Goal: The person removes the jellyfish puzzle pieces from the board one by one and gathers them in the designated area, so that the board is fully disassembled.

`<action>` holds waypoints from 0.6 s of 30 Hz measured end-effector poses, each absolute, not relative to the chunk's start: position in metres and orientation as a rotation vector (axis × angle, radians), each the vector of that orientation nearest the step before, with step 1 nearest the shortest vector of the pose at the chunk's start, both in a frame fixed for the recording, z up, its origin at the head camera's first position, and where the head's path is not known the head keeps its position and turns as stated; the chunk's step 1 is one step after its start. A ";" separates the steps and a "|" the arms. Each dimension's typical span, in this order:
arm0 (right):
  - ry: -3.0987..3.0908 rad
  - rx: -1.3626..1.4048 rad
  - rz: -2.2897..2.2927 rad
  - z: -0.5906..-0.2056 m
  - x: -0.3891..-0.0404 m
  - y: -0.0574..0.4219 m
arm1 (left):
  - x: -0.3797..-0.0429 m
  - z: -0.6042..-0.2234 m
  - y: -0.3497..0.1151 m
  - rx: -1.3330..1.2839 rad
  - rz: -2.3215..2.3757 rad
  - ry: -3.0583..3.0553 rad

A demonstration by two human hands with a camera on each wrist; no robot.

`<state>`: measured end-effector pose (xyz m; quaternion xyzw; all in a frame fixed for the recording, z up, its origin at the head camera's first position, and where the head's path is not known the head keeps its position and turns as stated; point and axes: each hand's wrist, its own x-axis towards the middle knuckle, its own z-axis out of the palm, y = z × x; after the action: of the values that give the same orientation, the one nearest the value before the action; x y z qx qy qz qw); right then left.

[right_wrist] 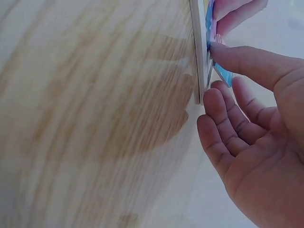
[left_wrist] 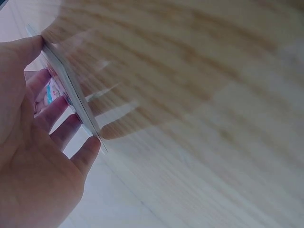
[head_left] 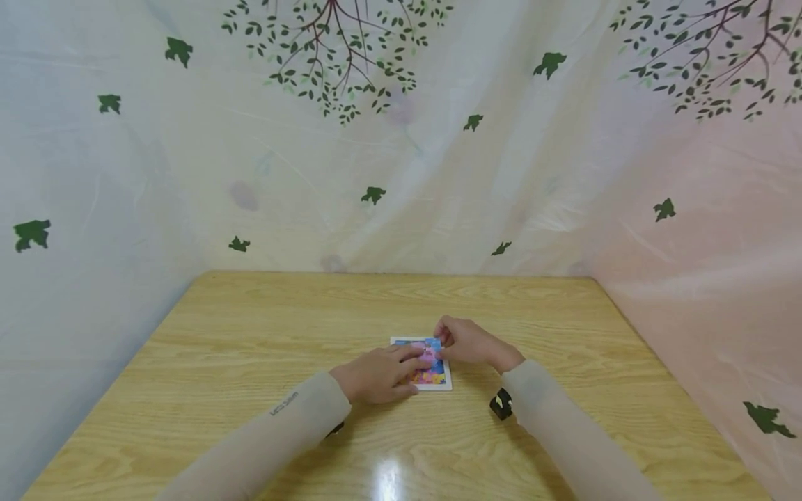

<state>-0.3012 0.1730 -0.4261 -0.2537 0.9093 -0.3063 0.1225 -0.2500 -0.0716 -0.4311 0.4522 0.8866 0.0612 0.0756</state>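
A small picture puzzle in a white frame [head_left: 432,388] lies flat on the wooden table, showing a pink figure on blue with yellow and orange below. Across its left part my left hand [head_left: 379,376] rests with fingers spread, covering some of the picture. In the left wrist view, that hand's thumb and fingertips touch the board's edge [left_wrist: 71,83]. My right hand [head_left: 473,342] is at the upper right corner, its thumb and fingers bent. The right wrist view shows it pinching a blue puzzle piece [right_wrist: 223,75], which tilts up from the board [right_wrist: 198,52].
The pale wooden table [head_left: 250,313] extends around the puzzle on all sides. Hanging cloth [head_left: 301,181] printed with leaves and branches encloses the back and both sides. A black strap device [head_left: 501,404] sits under the right wrist.
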 end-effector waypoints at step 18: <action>2.650 -0.755 -1.052 -0.426 -0.303 0.203 | -0.248 -0.430 -0.072 1.391 0.201 2.673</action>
<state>-0.3029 0.2031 -0.4259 -0.2546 0.8944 -0.3551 0.0958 -0.2484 -0.0719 -0.4299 0.4598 0.8834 0.0665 0.0608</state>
